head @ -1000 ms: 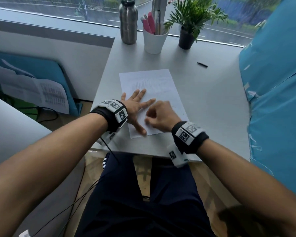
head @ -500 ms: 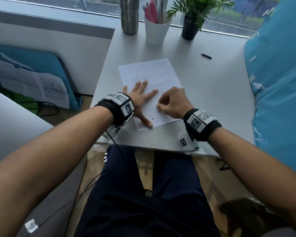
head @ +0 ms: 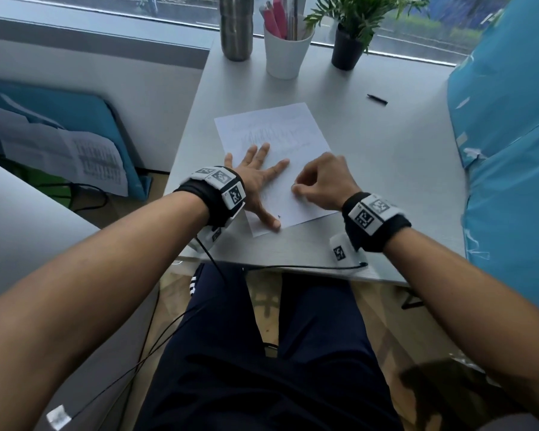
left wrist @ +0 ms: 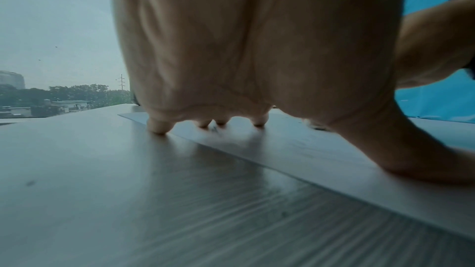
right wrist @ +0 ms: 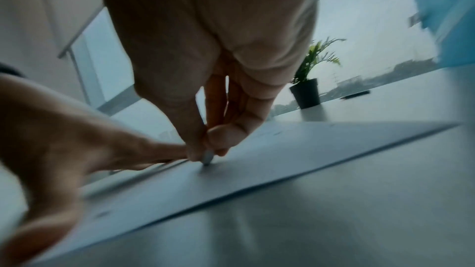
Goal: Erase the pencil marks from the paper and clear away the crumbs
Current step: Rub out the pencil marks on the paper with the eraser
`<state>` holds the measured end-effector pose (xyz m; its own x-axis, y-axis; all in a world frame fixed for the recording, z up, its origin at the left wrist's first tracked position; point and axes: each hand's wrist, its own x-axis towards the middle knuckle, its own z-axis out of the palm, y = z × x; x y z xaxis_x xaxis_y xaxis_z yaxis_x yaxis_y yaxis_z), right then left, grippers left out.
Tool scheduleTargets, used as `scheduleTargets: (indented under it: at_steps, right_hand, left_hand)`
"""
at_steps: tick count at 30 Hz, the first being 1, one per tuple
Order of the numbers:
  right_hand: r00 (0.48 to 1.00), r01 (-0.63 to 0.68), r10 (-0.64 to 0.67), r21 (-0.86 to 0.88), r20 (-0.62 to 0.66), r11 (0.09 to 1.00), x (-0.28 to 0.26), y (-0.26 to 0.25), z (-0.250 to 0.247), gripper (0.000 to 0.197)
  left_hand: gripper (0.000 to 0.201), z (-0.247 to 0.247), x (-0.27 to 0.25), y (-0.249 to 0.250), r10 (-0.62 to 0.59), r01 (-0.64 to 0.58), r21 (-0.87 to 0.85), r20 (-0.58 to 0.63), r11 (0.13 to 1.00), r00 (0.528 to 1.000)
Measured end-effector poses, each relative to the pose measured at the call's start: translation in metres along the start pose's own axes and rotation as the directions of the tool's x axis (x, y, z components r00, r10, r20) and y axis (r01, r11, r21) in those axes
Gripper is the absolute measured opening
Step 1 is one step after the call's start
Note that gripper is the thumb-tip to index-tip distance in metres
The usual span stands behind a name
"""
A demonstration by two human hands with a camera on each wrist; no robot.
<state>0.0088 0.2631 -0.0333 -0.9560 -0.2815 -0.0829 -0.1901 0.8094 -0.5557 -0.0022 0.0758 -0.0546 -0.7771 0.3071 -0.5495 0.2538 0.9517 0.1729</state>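
Note:
A white sheet of paper with faint pencil scribbles lies on the grey desk. My left hand lies flat with fingers spread on the sheet's left half, pressing it down; its fingertips touch the paper and the desk. My right hand is curled over the lower right part of the sheet. In the right wrist view its thumb and fingers pinch a small pale eraser whose tip touches the paper. Crumbs are too small to make out.
At the desk's back stand a steel bottle, a white cup of pens and a potted plant. A black pen lies on the right. Blue fabric borders the right side. A cable runs along the near edge.
My right hand with the eraser has shifted to the right across the sheet's lower part. The left hand keeps pressing the paper. The head view has tilted down.

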Motion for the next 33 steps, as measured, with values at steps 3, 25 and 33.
scheduleTargets:
  at_steps: [3,25,33]
  right_hand:
    - [0.974,0.15,-0.146,-0.01,0.171,0.989,-0.02,-0.02,0.019,0.01]
    - [1.0,0.022,-0.022,-0.031,-0.007,0.999,0.02,-0.003,-0.001,0.011]
    - [1.0,-0.004,0.004,-0.036,0.018,0.999,0.023,-0.006,-0.003,0.012]
  left_hand:
    - [0.151,0.001,0.002,0.0,0.006,-0.006,0.028,-0.011,1.0,1.0]
    - [0.153,0.003,0.003,0.0,0.015,-0.015,0.0,-0.012,1.0,1.0]
    - [0.153,0.003,0.001,0.001,0.013,-0.013,0.002,-0.019,1.0,1.0]
